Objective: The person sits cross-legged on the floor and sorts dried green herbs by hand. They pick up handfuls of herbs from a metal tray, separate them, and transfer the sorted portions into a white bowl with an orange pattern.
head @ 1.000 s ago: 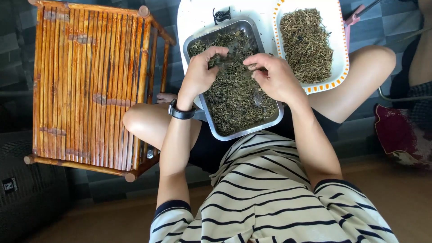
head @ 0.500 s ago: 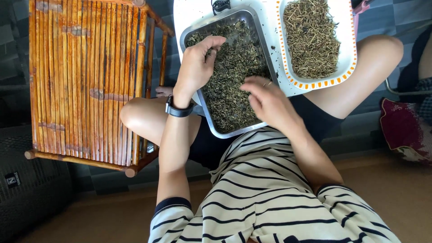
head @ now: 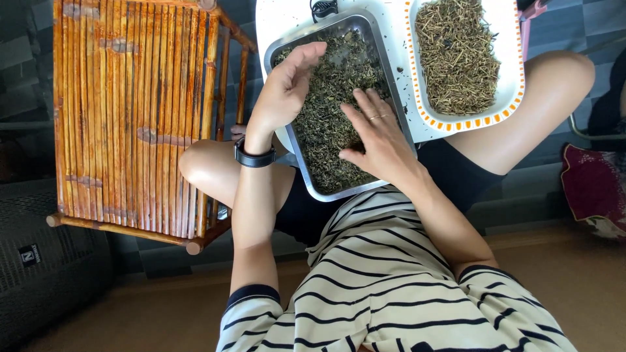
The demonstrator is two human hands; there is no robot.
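Pressing my right hand [head: 378,133] flat, fingers spread, on the dried green leaves [head: 326,130] in the metal tray [head: 297,153], I hold my left hand [head: 287,85] just above the same leaves, half curled and open, gripping nothing that I can see. The hands are apart, both over the tray. A black wristband [head: 254,158] sits on my left wrist; a thin ring [head: 376,118] shows on my right hand.

The tray rests across my lap, its far end against a white table [head: 280,19]. It is rectangular, long axis running away from me and tilted slightly left at the far end. Just beside it on the right, touching the table, stands a white dish with an orange dotted rim [head: 515,98], filled with paler dry stems [head: 456,55].

To my left stands a bamboo slatted stool [head: 130,111], slats running away from me. The floor is dark grey tile farther off, brown nearer me. A dark red cloth item [head: 596,189] lies at the right edge. A dark woven box [head: 45,261] at lower left carries a small white square label; its detail is too small to tell.
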